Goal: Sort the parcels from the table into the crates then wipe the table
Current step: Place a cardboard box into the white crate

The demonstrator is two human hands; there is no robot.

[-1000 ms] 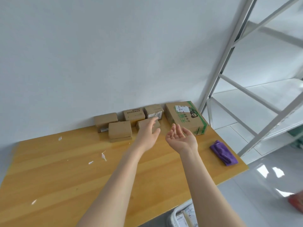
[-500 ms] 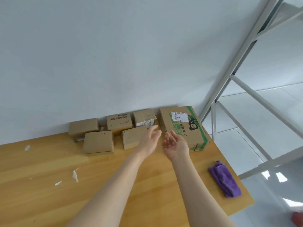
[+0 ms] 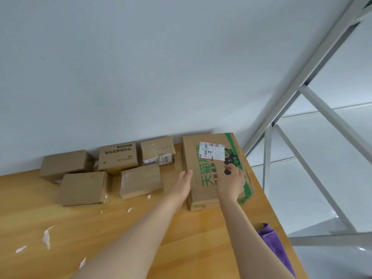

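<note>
Nearby, five small parcels (image 3: 141, 181), purple cloth (image 3: 275, 246), paper scraps (image 3: 46, 237)

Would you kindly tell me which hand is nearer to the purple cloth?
Right. The right hand is over the large green-printed box, just beyond the purple cloth; the left hand is at that box's left edge, farther from the cloth.

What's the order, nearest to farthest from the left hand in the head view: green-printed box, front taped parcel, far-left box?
1. green-printed box, right beside the left hand, on its right.
2. front taped parcel, to its left.
3. far-left box, at the back.
</note>
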